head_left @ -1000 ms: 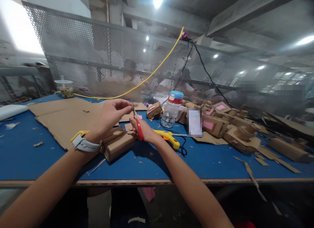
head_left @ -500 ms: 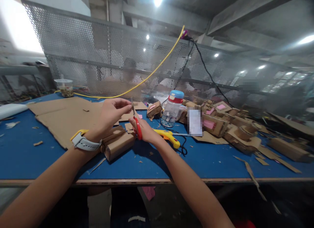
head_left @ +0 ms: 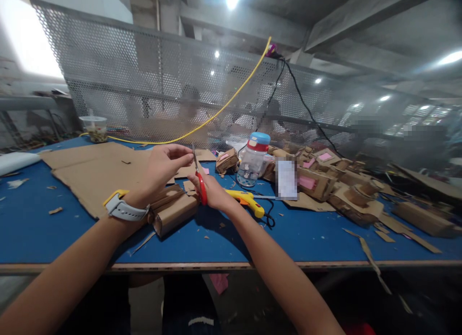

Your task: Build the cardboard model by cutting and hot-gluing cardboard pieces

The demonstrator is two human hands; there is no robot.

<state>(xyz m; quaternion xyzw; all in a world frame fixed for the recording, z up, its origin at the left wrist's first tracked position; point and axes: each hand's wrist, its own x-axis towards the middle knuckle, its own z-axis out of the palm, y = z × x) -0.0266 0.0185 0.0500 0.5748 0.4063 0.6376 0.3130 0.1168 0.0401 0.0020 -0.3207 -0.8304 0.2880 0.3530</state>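
Barely anything's moved in the last second: the red-handled scissors [head_left: 200, 181] nudged a hair left, so it looks mid-snip.
Flat brown cardboard sheet [head_left: 90, 173] hogs the left. Left hand [head_left: 164, 169] is pinched shut at the blade tips, can't tell on what. Right hand [head_left: 212, 193] is curled through the handles at centre frame, over a folded brown cardboard box [head_left: 175, 212]. Yellow glue gun [head_left: 249, 201] sits just right. Bare blue table top [head_left: 306, 236] runs to the near edge, and a cardboard pile [head_left: 342, 186] crowds the far right.

text: none legible | bottle [head_left: 253, 159]: small dark marks, unreadable | white patch [head_left: 287, 179] right of bottle: blurred out
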